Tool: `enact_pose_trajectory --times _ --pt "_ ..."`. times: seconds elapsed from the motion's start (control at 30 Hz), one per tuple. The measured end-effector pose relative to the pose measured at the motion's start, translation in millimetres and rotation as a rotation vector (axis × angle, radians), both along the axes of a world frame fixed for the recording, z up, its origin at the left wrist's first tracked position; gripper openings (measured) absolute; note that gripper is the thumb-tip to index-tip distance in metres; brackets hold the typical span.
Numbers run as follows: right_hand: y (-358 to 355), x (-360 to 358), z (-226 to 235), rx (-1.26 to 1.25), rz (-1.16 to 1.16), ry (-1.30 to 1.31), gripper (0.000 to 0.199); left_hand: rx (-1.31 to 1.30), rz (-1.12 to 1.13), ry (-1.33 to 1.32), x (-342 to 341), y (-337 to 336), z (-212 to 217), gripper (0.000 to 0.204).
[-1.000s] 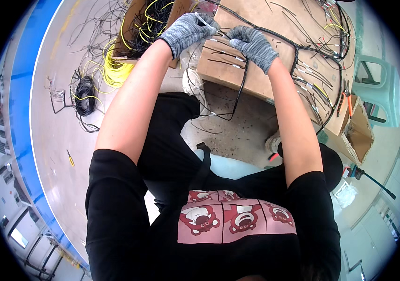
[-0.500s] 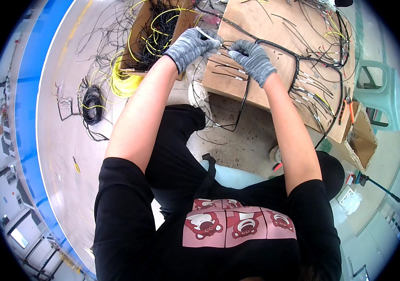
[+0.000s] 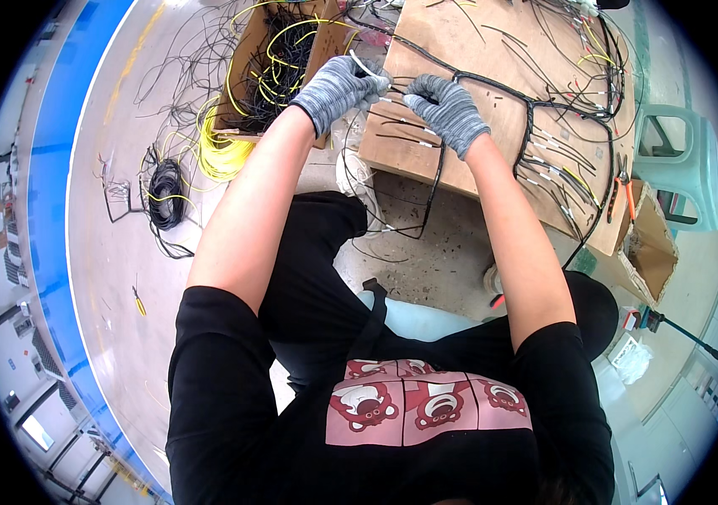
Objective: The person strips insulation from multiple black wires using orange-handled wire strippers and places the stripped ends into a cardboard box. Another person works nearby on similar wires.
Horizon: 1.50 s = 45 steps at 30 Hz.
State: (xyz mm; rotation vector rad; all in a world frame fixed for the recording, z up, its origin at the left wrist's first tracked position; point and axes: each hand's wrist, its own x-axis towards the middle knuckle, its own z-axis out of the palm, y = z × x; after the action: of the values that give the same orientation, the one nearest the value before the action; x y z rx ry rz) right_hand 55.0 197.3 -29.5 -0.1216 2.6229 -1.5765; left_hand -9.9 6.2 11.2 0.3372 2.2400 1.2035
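My left hand (image 3: 340, 91), in a grey knit glove, is closed on a thin white tube (image 3: 362, 64) that sticks up past the fingers. Close beside it, my right hand (image 3: 450, 111), gloved alike, pinches a thin black wire (image 3: 399, 89) at the board's left edge. That wire belongs to a black wire harness (image 3: 493, 84) spread over a wooden board (image 3: 481, 156). Several loose wire ends with white sleeves (image 3: 423, 143) lie just below my hands. The fingertips cover the exact spot where tube and wire meet.
At the upper left stands a cardboard box (image 3: 315, 76) full of black and yellow wires, with a yellow wire coil (image 3: 222, 153) against it. A black cable coil (image 3: 165, 189) and yellow-handled pliers (image 3: 139, 301) lie on the floor. Orange-handled pliers (image 3: 630, 198) rest near a green stool (image 3: 708, 168).
Both hands have shifted slightly left, still close together. The white tube now points more steeply upward from my left hand.
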Motion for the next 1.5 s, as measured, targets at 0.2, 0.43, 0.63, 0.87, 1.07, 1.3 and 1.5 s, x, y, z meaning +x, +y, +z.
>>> enact_pose_trajectory --times 0.2,0.43,0.63,0.87,1.07,1.3,1.5 --pt "0 0 0 0.022 -0.007 0.009 0.014 0.012 -0.015 0.058 3 2 6 0.019" --pt "-3 3 -3 -0.067 -0.044 -0.030 0.015 -0.052 0.047 0.028 4 3 3 0.024" --pt "-3 2 -2 -0.026 -0.039 -0.011 0.016 0.026 0.055 -0.100 5 2 8 0.022" --pt "-2 2 -4 -0.014 -0.026 -0.012 0.015 0.012 0.060 -0.166 0 -1 -1 0.024" --pt "-2 2 -5 -0.024 -0.028 -0.017 0.015 0.007 0.054 -0.163 -1 0 -1 0.023" --pt "-4 2 2 -0.009 -0.041 -0.034 0.014 0.058 0.077 -0.150 1 1 2 0.021" --pt "-3 1 -7 -0.021 -0.023 0.047 0.017 -0.005 -0.029 0.011 4 2 6 0.019"
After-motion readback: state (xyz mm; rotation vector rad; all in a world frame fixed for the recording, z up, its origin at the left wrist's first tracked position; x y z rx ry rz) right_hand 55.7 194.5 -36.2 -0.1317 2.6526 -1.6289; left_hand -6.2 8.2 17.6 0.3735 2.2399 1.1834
